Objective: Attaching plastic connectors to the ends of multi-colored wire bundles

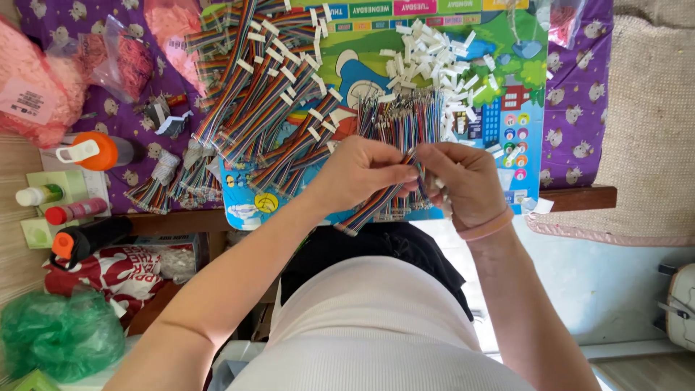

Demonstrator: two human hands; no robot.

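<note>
At the far left edge sit bags of pink material, an orange-capped bottle and, lower down, a crumpled green plastic bag. Moving right, a heap of finished rainbow ribbon cables with white ends lies fanned across a purple printed cloth and a colourful cartoon mat. The left hand comes next, thumb and forefinger pressed together, pinching one rainbow ribbon cable near its upper end; the cable slants down and left from the pinch, its loose end hanging just past the table's front edge. Touching that pinch from the right, the right hand has its fingertips closed on the same cable tip, apparently with a small white connector housing between them, though it is too small to tell for certain. Behind the hands lies a row of bare-ended cables, then a scattered pile of white connector housings. The step in hand looks like seating a housing on the cable end; the next move probably calls for lining up the wire tips squarely and pushing steadily.
</note>
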